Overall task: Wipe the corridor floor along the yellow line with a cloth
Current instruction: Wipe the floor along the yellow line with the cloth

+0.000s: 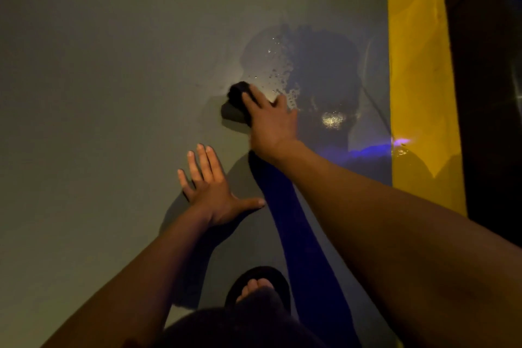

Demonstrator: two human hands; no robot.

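While fingers point(251, 99) overlap it, cloth point(236, 104) (dark)

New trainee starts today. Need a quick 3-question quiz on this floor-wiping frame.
1. True or false: the left hand holds the cloth.
2. The yellow line lies on which side of the right hand? A) left B) right
3. What shows that the floor is wet?

Key: 1. False; it lies flat on the floor, fingers spread. 2. B. 3. Glinting droplets beside the cloth.
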